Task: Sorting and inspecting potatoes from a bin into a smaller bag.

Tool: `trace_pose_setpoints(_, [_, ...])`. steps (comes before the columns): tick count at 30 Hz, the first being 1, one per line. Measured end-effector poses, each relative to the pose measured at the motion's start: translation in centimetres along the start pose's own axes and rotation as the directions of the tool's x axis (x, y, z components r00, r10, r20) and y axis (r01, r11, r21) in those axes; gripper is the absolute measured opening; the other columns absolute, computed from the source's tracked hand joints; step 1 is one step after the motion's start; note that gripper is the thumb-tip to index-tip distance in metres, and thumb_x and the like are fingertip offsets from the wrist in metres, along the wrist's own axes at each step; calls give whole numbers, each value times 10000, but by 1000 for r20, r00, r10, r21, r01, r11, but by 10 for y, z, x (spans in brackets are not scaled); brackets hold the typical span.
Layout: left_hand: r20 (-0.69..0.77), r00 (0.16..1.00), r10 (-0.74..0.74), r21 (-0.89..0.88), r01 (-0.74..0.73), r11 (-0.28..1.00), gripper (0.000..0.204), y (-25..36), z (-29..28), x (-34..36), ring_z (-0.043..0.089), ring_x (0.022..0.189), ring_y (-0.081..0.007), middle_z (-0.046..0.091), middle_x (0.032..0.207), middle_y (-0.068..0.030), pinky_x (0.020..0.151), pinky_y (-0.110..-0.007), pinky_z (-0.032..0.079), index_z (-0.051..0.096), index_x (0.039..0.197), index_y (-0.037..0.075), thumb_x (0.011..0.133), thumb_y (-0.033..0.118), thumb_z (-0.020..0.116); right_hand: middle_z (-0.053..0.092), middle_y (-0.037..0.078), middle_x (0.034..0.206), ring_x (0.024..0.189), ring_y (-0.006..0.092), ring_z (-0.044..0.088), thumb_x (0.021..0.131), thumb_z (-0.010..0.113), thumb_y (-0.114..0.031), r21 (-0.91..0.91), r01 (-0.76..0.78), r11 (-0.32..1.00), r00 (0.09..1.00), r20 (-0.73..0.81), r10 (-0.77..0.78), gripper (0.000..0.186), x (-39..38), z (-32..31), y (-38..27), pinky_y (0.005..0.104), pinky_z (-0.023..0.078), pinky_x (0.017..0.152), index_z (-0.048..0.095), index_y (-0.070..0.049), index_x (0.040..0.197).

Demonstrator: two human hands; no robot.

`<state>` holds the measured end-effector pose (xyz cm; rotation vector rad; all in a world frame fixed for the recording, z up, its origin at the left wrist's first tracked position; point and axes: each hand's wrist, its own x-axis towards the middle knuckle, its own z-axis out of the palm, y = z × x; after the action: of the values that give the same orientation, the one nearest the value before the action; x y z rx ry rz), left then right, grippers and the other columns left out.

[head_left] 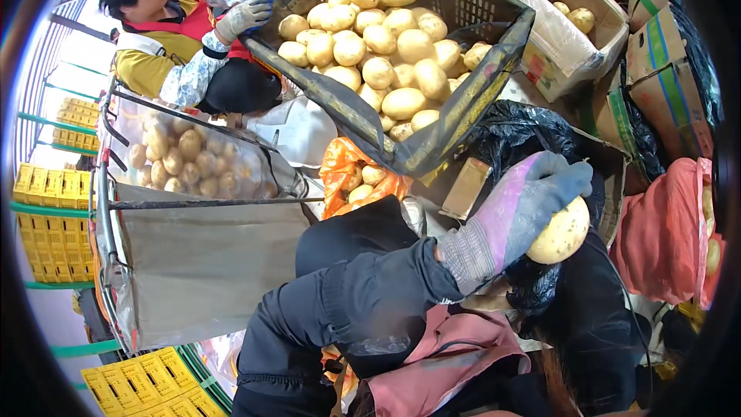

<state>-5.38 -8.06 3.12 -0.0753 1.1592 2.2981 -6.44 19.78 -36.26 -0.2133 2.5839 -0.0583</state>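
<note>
My left hand (532,197), in a grey and purple knit glove, reaches across to the right above my lap. Its fingers are closed over a large pale potato (561,233), gripping it from above and behind. Just beyond the hand is a carton lined with a black plastic bag (525,125); what lies inside is hidden. No part of my right hand can be made out. Ahead stands a dark crate (502,54) with a black liner, heaped with potatoes (378,38).
An orange mesh bag (333,174) of potatoes sits before the crate. To the left is a framed bin (208,270) with potatoes at its far end. A gloved co-worker (177,38) sits beyond it. Cartons (664,69) and a red sack (664,232) crowd the right; yellow crates (54,239) stand far left.
</note>
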Motion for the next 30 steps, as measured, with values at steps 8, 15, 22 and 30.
trace_pose_setpoints(8, [91,994,60,48,-65,997,237,-13,-3,-3,724,894,-205,723,1003,-137,789,-301,589,657,1102,-16,985,190,648,697,33,1143,1042,155,648,1023,641,-271,957,198,-210,931,-251,-265,315,-93,-143,-51,330,535,936,671,-44,1238])
trace_pose_setpoints(15, [65,997,33,585,-65,808,607,-44,20,-23,552,1301,-205,578,1409,-127,1108,-328,438,473,1482,-35,984,246,675,667,71,1223,1135,139,624,1015,656,-378,827,545,-141,835,-550,2,481,-245,-265,-73,321,497,1022,602,-8,1317])
trace_pose_setpoints(22, [181,983,-12,396,-62,916,699,-75,56,-32,602,1253,-202,611,1374,-134,1059,-348,504,447,1506,22,904,112,791,641,91,1318,1184,156,606,1056,561,-447,791,595,141,769,-612,186,592,-289,-269,-66,330,483,1047,551,10,1431])
trace_pose_setpoints(30, [230,965,122,689,-250,680,789,-80,54,-15,578,1290,-203,588,1409,-141,1096,-342,469,436,1513,-2,836,79,832,718,72,1016,963,136,651,1005,680,-399,750,484,451,737,-627,252,458,-291,-268,-61,313,529,908,640,-46,1294])
